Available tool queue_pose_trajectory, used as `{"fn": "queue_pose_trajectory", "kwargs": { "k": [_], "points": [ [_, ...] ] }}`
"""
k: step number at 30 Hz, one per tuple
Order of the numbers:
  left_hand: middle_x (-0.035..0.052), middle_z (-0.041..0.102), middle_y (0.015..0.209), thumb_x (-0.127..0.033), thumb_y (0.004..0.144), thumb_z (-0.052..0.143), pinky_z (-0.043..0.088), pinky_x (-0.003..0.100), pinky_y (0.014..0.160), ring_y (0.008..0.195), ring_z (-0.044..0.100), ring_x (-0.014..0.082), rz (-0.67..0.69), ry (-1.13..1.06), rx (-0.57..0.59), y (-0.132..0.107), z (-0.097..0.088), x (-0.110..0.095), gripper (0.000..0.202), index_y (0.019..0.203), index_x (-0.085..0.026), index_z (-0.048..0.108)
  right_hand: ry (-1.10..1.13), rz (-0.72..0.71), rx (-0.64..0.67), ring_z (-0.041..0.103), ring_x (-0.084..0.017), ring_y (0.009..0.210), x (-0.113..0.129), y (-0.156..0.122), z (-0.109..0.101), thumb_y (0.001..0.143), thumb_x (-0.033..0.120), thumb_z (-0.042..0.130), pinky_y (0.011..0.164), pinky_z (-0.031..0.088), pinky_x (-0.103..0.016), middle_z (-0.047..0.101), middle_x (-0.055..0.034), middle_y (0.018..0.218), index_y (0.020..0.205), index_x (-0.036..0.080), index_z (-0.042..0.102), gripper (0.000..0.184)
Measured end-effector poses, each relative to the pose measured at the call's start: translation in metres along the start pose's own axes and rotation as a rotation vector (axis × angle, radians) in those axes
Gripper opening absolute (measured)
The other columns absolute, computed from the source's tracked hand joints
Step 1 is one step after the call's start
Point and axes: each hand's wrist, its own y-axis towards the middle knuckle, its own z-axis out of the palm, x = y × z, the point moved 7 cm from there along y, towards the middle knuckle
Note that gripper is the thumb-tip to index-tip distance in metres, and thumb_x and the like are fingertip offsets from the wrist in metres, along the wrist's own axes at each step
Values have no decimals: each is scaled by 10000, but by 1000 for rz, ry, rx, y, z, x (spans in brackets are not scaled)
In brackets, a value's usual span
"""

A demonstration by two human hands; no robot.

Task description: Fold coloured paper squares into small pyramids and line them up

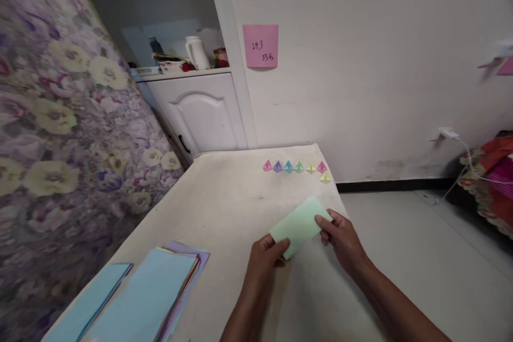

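Observation:
A light green sheet of paper point(300, 226), rectangular in outline, is held above the table between both hands. My left hand point(266, 257) pinches its lower left end, thumb on top. At the opposite end, my right hand point(340, 235) grips the upper right corner between thumb and fingers. Beyond the paper, several small folded paper pieces stand in a row, among them a pink one point(267, 165), a blue one point(288, 166) and a green one point(298, 167). A yellow one point(325, 177) sits just in front of the row's right end.
A stack of coloured paper point(152, 288) and a narrower blue pile point(90, 299) lie on the table's left side. The cloth-covered table point(224, 197) ends close to my right arm. A floral curtain point(80, 144) hangs left; a white cabinet point(196, 112) stands behind.

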Motion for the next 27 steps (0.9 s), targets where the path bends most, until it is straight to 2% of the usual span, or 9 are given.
{"fn": "queue_pose_trajectory", "kwargs": {
  "k": [5, 8, 11, 15, 20, 24, 27],
  "points": [
    [18, 623, 651, -400, 652, 677, 370, 185, 459, 491, 517, 91, 45, -102, -57, 1, -6, -1, 329, 849, -135, 669, -12, 3, 26, 355, -87, 442, -4, -2, 5, 740, 413, 613, 448, 286, -211, 428, 59, 453, 694, 173, 551, 252],
    [23, 627, 686, -378, 633, 700, 344, 176, 434, 481, 507, 80, 37, -207, -46, 1, -3, 2, 376, 917, -136, 653, -36, -5, 38, 369, -90, 438, -7, -2, 9, 739, 437, 604, 452, 294, -211, 444, 56, 453, 708, 171, 560, 272],
    [9, 612, 635, -357, 594, 731, 335, 176, 427, 464, 489, 74, 40, -225, -41, 1, -1, 3, 367, 874, -132, 660, -58, -14, 41, 369, -90, 421, -8, -3, 12, 731, 462, 598, 446, 296, -213, 445, 57, 442, 698, 173, 555, 294],
    [-21, 581, 569, -360, 586, 734, 330, 174, 428, 445, 466, 67, 80, -186, -97, 1, -8, -1, 338, 830, -137, 663, -82, -11, 56, 338, -84, 404, -6, -4, 13, 730, 443, 603, 433, 282, -209, 412, 67, 435, 659, 185, 529, 277],
    [-23, 601, 637, -338, 632, 717, 354, 159, 458, 461, 460, 48, 117, -312, -150, -1, -14, -6, 276, 802, -139, 632, -83, 15, 109, 307, -69, 392, -6, -7, 18, 734, 394, 606, 404, 248, -204, 378, 74, 456, 708, 177, 568, 222],
    [-19, 622, 697, -265, 656, 710, 407, 161, 512, 498, 497, 46, 89, -537, -71, -4, -1, -7, 210, 805, -147, 621, -68, 10, 98, 311, -74, 400, -8, -8, 22, 735, 384, 609, 403, 260, -205, 385, 69, 468, 747, 177, 587, 208],
    [-21, 634, 662, -225, 665, 703, 424, 163, 518, 524, 531, 62, 46, -657, -25, -6, 10, -3, 132, 751, -148, 639, -51, -4, 84, 316, -83, 413, -9, -9, 24, 741, 398, 604, 414, 266, -214, 398, 64, 474, 770, 184, 586, 217]
  ]
}}
